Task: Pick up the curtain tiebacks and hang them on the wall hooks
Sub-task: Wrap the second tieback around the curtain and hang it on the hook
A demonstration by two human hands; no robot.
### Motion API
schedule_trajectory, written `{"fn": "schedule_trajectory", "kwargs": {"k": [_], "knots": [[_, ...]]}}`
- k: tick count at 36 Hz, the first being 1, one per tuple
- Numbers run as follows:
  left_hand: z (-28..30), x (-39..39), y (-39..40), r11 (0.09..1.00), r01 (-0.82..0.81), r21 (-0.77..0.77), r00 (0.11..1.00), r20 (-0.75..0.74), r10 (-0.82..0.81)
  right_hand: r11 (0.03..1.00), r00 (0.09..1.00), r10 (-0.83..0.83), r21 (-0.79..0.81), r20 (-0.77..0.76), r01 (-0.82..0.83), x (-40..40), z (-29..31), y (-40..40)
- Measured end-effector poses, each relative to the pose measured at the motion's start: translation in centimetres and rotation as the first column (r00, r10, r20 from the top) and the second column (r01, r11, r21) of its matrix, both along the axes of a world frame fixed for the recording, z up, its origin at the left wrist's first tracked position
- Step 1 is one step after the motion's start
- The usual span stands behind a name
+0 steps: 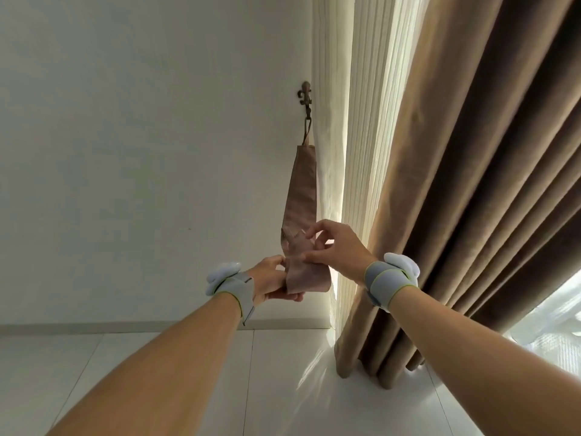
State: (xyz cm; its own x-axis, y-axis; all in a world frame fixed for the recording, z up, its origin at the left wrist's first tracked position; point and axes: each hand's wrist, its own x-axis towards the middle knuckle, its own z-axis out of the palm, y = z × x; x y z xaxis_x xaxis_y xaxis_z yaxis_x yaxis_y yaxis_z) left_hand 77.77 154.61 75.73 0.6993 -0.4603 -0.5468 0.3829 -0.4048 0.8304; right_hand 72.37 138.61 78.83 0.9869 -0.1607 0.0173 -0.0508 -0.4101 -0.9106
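**Both hands on the free end of a tieback that hangs straight down from its hook**

Nearest the camera are the two bare forearms, reaching up and forward, each with a grey wrist strap. Beyond them, taking things by size: the brown curtain (471,184) fills the right side and falls in folds to the floor, the pale sheer curtain (345,121) stands just left of it, and the white wall (141,136) takes the rest.

The tieback (300,196) is a long strip of brown-pink cloth lying against the wall just beside the sheer curtain. Its long axis runs up and down: the top loop is caught on the wall hook (305,95), and the bottom end is folded up between the hands.

The left hand (270,278) is closed under and around that folded end, carrying it from below. The right hand (336,247) comes in from the right and above, its fingers (309,234) curled and pinching the upper fold, thumb and forefinger nearly meeting on the cloth. Whether a second loop sits inside the fold is hard to make out.

The hook stands well above both hands, directly up along the strip. The right hand sits higher and is likely the better placed to lift the free end toward it.
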Motion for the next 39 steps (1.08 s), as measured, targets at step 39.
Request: {"fn": "schedule_trajectory", "kwargs": {"k": [39], "knots": [[12.9, 14.7, -4.0, 0.932, 0.059, -0.359, 0.878, 0.462, 0.122, 0.923, 0.96, -0.262, 0.317, 0.099, 0.219, 12.4, 7.9, 0.9]]}}
